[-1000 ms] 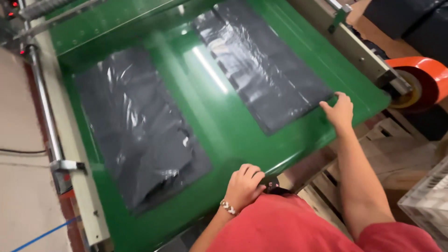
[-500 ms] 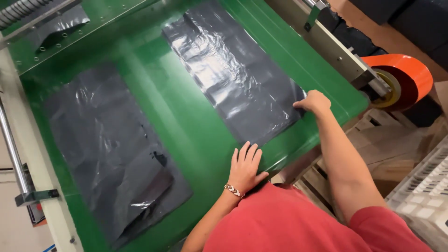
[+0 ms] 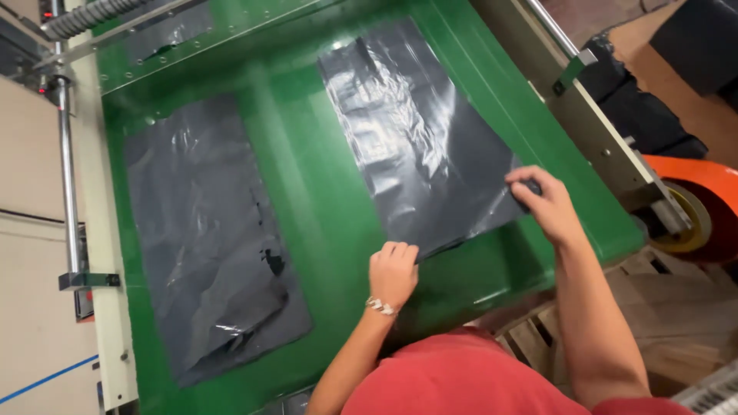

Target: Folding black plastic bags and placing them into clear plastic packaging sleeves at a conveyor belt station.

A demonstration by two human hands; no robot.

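Green belt (image 3: 323, 230): both hands, left (image 3: 392, 270) and right (image 3: 542, 201), seemingly pinch the right black bag (image 3: 419, 138).

Two dark grey bags, right bag (image 3: 419, 146) and left bag (image 3: 207, 238): thin plastic film, glossy, crinkled, catching glare. Green surface (image 3: 323, 192): smooth, slight sheen. Side rail (image 3: 607, 146): painted metal, matt. Rod (image 3: 68, 177): bare shiny metal. Orange tape roll (image 3: 703, 204): glossy. Pallet (image 3: 661, 307): rough wood.
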